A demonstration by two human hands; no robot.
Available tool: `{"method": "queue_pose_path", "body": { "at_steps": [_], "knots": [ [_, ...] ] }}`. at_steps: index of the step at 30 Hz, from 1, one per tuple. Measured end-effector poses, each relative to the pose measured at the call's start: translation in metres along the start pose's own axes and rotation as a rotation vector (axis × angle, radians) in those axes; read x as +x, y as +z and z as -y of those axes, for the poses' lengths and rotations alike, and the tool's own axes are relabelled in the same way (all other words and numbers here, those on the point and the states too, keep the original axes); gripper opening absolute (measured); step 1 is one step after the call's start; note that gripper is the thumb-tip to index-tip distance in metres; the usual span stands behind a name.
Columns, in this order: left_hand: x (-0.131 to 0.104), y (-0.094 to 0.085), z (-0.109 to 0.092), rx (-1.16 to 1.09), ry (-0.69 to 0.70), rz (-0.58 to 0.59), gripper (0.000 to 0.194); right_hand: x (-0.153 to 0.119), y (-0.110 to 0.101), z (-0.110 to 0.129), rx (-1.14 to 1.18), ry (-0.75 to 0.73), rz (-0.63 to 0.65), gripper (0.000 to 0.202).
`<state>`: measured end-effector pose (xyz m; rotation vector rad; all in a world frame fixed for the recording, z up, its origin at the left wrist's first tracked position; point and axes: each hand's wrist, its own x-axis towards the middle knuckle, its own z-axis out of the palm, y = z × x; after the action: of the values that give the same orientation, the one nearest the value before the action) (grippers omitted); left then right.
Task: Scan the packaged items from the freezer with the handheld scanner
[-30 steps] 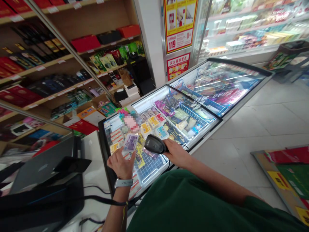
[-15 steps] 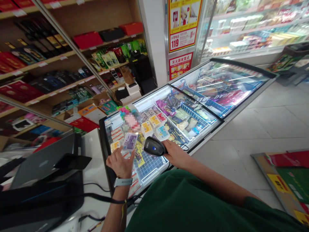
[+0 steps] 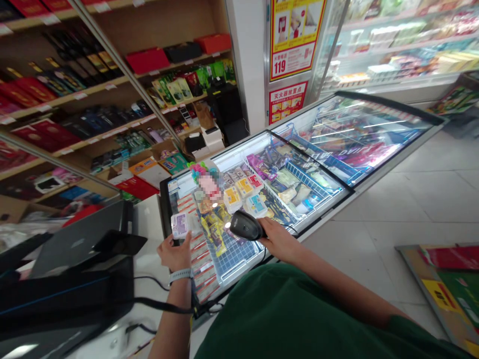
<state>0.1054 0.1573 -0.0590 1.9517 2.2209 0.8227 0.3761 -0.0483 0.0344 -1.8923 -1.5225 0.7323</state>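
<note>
My left hand, with a watch on the wrist, grips a small clear tub with a purple label between thumb and fingers, at the left end of the glass-topped chest freezer. In my right hand is a black handheld barcode scanner, held above the freezer glass and pointing left. Beyond the scanner lie similar tubs: a blue-labelled tub, yellow-labelled tubs and a red-labelled tub. A blurred-out pinkish item sits behind them.
To my left, a black monitor or terminal stands on a white counter with cables. Shelves of bottles and boxes rise behind. Cardboard-edged goods lie on the floor at right.
My left hand has moved left with the purple-labelled tub, away from the scanner. The scanner stays in my right hand, its blue light no longer showing. The view has shifted slightly.
</note>
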Motion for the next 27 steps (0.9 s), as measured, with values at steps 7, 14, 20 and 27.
{"method": "queue_pose_path", "body": {
  "at_steps": [7, 14, 20, 27],
  "knots": [
    [0.012, 0.015, 0.012, 0.013, -0.147, 0.073, 0.06, -0.001, -0.001, -0.001, 0.002, 0.004, 0.002, 0.028],
    [0.014, 0.019, 0.01, 0.034, -0.181, 0.13, 0.066, 0.0, -0.002, 0.001, -0.008, 0.023, 0.01, 0.031],
    [0.005, 0.012, 0.003, 0.02, -0.086, 0.077, 0.082, -0.001, -0.003, -0.002, -0.029, 0.034, 0.007, 0.033],
    [-0.005, -0.006, -0.024, -0.058, 0.193, 0.022, 0.058, -0.008, -0.01, -0.009, 0.006, 0.072, -0.07, 0.028]
  ]
}}
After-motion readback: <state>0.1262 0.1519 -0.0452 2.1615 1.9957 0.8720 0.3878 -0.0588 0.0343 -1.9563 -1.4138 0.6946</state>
